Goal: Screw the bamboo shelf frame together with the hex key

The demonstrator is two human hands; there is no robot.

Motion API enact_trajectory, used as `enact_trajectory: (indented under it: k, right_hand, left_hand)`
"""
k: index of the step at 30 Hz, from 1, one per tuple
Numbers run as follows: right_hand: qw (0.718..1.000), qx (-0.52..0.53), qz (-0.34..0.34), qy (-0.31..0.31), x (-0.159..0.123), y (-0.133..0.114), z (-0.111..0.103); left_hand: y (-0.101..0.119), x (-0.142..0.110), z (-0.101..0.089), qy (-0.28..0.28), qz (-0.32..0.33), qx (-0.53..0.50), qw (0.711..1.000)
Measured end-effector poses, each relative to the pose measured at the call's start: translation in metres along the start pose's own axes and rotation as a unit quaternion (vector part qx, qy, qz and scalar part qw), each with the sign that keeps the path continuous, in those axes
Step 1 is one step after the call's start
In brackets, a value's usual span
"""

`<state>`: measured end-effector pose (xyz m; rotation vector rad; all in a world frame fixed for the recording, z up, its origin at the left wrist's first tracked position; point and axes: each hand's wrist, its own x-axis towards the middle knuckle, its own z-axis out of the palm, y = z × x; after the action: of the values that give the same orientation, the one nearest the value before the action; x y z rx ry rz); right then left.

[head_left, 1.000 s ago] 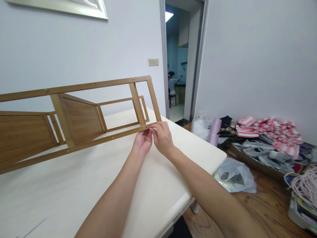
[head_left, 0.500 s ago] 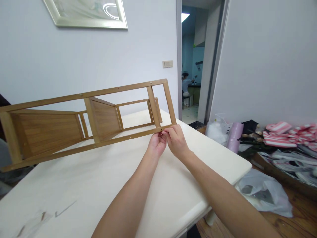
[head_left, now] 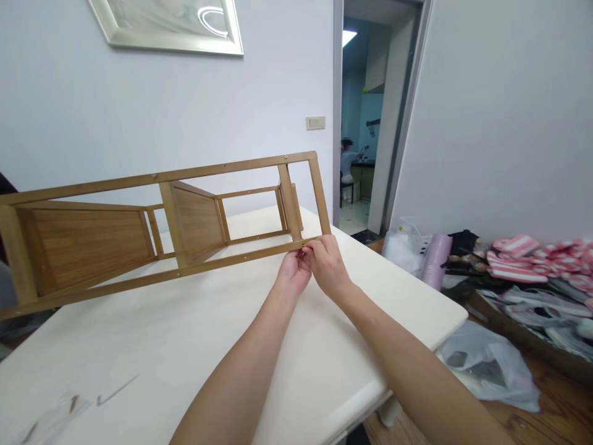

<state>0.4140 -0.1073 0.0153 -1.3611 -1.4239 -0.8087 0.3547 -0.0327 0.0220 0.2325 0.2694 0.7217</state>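
Observation:
A brown wooden shelf rack (head_left: 245, 254) lies on its side across the white table (head_left: 222, 327), its panels standing upright between the long rails. My right hand (head_left: 328, 264) is at the lower near rail, close to the right end, with thumb and index finger pinched by a small hole. Just left of it and beneath the rail, my left hand (head_left: 295, 270) has its fingers curled up, with the fingertips meeting those of the right. Whatever is between the fingertips is too small and covered to make out. An L-shaped hex key (head_left: 117, 390) rests on the table at lower left.
Beside the hex key lies a clear plastic bag (head_left: 60, 411) with brown bits. Right of the table, a plastic bag (head_left: 491, 364), a purple roll (head_left: 436, 262) and pink striped fabric (head_left: 514, 256) crowd the floor. Through the doorway a person (head_left: 347, 167) sits.
My view has swung left, bringing the hex key and more of the rack into sight. Both hands stay at the same spot on the rail, with only slight finger movement.

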Motion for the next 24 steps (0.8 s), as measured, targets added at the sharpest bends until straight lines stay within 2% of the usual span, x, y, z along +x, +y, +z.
enact_trajectory:
  k: [10,24]
  right_hand:
    - [0.994,-0.101,-0.017,-0.038,0.005,0.001,0.006]
    - [0.955,-0.257,-0.06,-0.134,0.013,-0.007,0.001]
  left_hand:
    - [-0.001,0.003,0.0,0.023,-0.009,0.001,1.0]
    - [-0.002,0.009,-0.006,0.032,-0.039,0.024,0.998]
